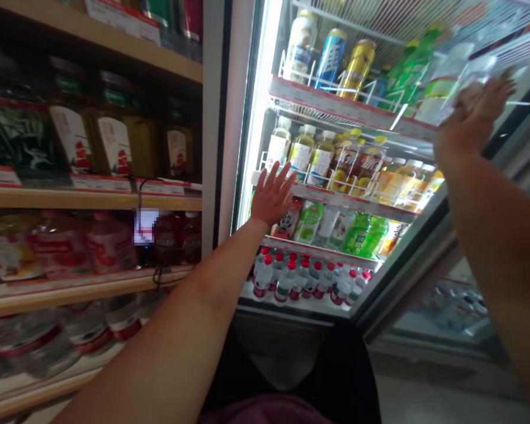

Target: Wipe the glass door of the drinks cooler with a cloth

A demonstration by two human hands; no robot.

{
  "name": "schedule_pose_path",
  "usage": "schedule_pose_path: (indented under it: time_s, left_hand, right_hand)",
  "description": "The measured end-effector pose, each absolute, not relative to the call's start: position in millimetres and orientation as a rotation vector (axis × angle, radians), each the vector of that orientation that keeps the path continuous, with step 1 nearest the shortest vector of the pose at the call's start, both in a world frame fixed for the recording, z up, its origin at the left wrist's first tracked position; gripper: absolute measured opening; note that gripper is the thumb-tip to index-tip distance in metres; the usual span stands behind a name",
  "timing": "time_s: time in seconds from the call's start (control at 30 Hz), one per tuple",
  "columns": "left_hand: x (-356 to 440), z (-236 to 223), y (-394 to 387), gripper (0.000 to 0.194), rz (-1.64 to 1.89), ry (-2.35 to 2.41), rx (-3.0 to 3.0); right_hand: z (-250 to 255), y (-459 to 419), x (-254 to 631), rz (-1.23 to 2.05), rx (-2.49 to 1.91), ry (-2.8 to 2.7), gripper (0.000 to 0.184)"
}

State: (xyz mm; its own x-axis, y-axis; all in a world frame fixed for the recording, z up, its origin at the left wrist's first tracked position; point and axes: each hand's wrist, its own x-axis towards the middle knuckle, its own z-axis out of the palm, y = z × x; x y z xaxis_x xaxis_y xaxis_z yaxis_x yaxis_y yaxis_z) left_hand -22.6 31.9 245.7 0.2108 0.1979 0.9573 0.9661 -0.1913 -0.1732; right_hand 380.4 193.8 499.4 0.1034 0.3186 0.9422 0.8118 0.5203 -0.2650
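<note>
- A person stretches both arms toward a lit drinks cooler [265, 82]; clock directions here run from the left hand [271, 194], whose fingers are spread wide, with no bottle seen in their grip.
- The right hand [477, 112] is raised at two o'clock, beside the clear bottle [441, 88] on the top shelf; blur keeps me from telling whether it holds anything.
- Nearest the left hand, a white-capped bottle [279, 141] stands at twelve o'clock and a green-labelled bottle [310, 222] at four; whether the fingertips touch the shelf strip [348, 198], I cannot tell.
- Cans [332, 59] stand at one o'clock behind a wire guard [367, 94], and red-capped bottles [309, 280] crowd the bottom at five.
- In this onlooker's judgement, a reach here goes best with the wrist high enough to clear the wire, fingers narrowing around one bottle's upper body, then a straight lift before any pull toward six o'clock.
- The close rows look liable to knock together, so slow, upright handling seems wise, with the right forearm kept clear of the door frame [406, 282].
</note>
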Motion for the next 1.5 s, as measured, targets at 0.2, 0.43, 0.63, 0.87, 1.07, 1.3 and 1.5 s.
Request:
schedule_pose_path:
  time_s: [0.2,0.43,0.63,0.87,1.07,1.3,1.5]
  left_hand:
    - [-22.8,245.5,31.5,0.054,-1.063,-1.124,-1.577]
    - [-23.7,244.8,32.7,0.053,-1.059,-1.100,-1.570]
    - [-23.9,245.4,31.8,0.056,-1.077,-1.127,-1.619]
    - [-23.1,246.7,29.6,0.054,-1.070,-1.128,-1.600]
    - [-24.8,245.5,31.6,0.056,-1.079,-1.138,-1.643]
    - [-25.4,245.2,33.0,0.058,-1.090,-1.136,-1.630]
    - [-25.3,245.4,33.2,0.060,-1.122,-1.136,-1.648]
  right_hand:
    - [519.3,213.4,379.3,-0.457,-1.028,-1.423,0.085]
    - [530.4,245.5,376.8,-0.654,-0.848,-1.455,0.074]
    - [513.8,181.8,330.7,-0.646,-0.891,-1.539,0.073]
    - [468.2,119.8,291.4,-0.764,-0.762,-1.681,0.060]
    - [437.8,105.9,284.5,-0.806,-0.674,-1.796,0.055]
    - [409.8,105.6,285.4,-0.857,-0.587,-1.914,0.052]
    - [376.1,111.7,288.9,-0.861,-0.528,-1.970,0.052]
